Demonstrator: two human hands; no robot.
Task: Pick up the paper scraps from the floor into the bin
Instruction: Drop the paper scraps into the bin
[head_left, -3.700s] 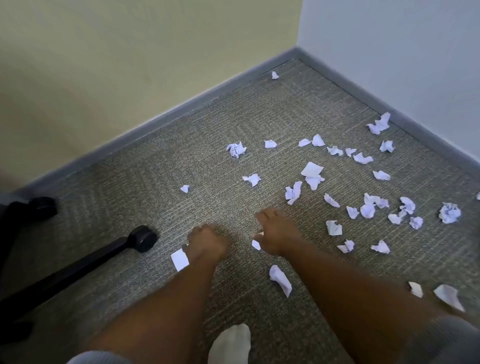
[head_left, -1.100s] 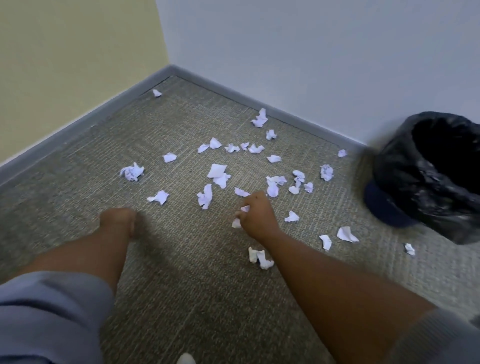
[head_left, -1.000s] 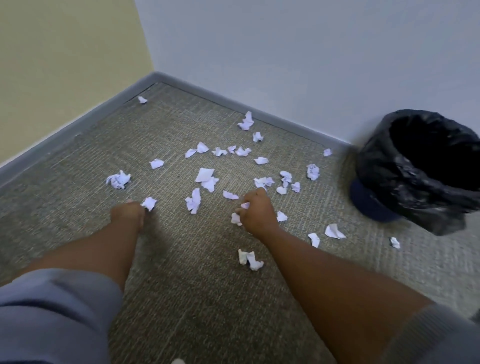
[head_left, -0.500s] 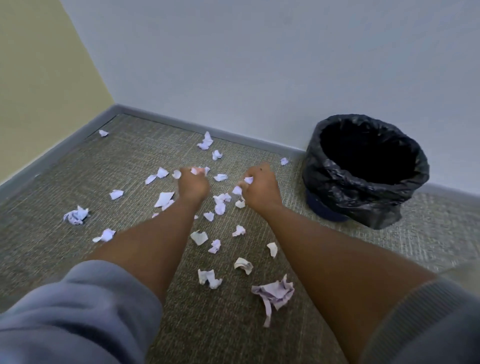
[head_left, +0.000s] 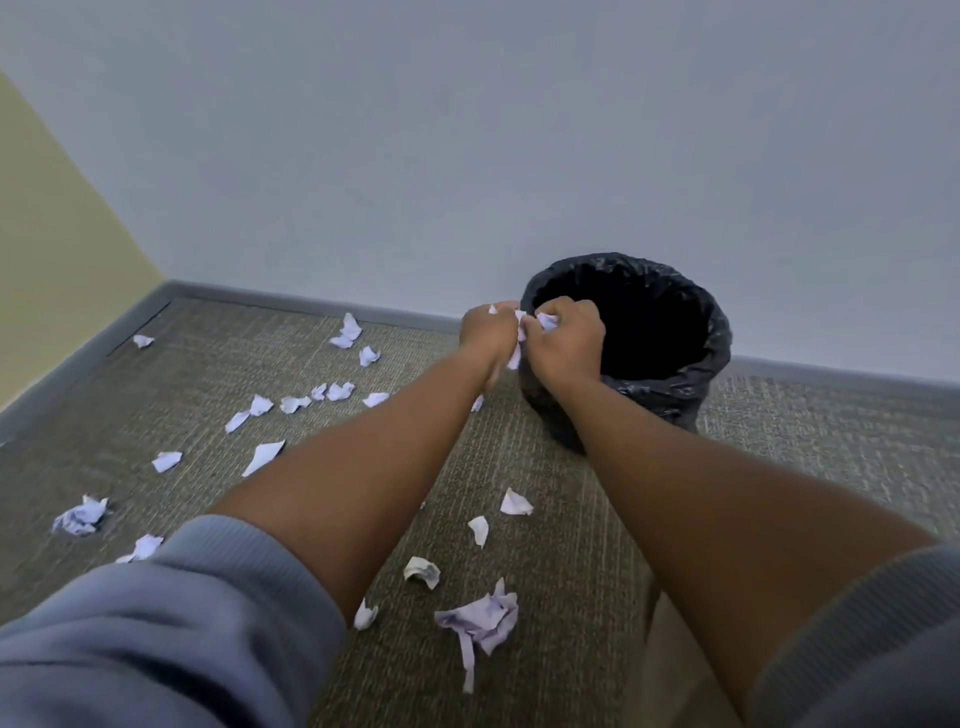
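Both grips closed on scraps: left hand (head_left: 488, 332) and right hand (head_left: 563, 340) pressed together, white scraps (head_left: 545, 319) bunched between them. Right hand over the near rim of the bin (head_left: 675, 387), left just short of it — likely bundled so nothing falls before release. Bin against the wall, black liner. Many scraps left on the floor (head_left: 805, 467), a big crumpled wad (head_left: 480, 621) nearest. Nothing blocks the bin mouth.

Both hands, left (head_left: 488, 332) and right (head_left: 563, 340), clutch paper scraps (head_left: 545, 321) at the black-lined bin's (head_left: 711, 358) rim.
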